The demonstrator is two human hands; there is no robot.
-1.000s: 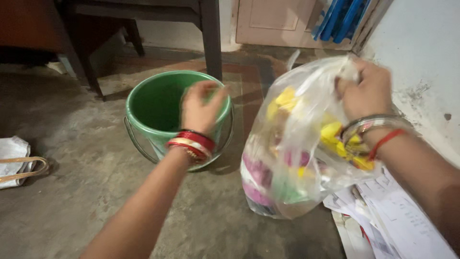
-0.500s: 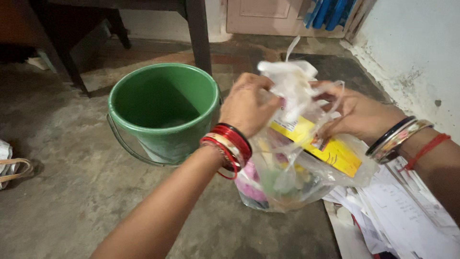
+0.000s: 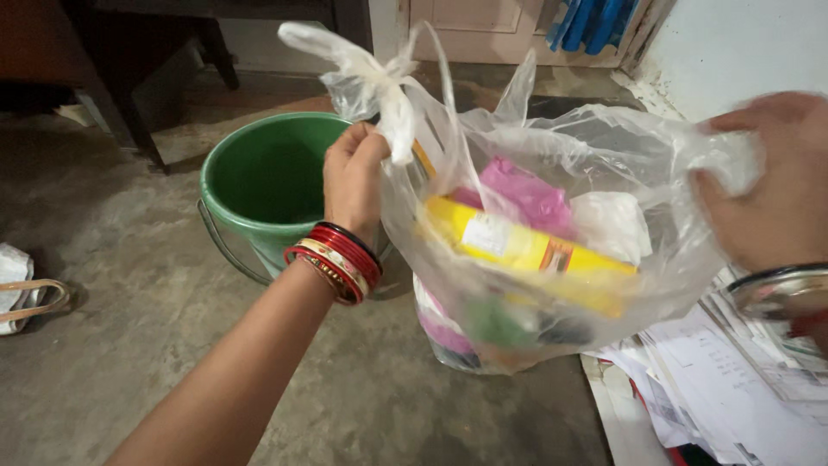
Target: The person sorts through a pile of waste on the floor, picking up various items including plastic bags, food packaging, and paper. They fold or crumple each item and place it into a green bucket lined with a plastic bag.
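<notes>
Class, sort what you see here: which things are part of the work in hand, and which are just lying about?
In hand: left hand, right hand, clear plastic bag, yellow packet inside.

Lying about: green bucket, papers, white bag, blue cloth.

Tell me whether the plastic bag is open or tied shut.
Open: the left hand and right hand pull the plastic bag apart.

Left hand (image 3: 354,177) raised, fingers clenched, bangled wrist bent, right hand (image 3: 772,185) fisted, arms spread apart
</notes>
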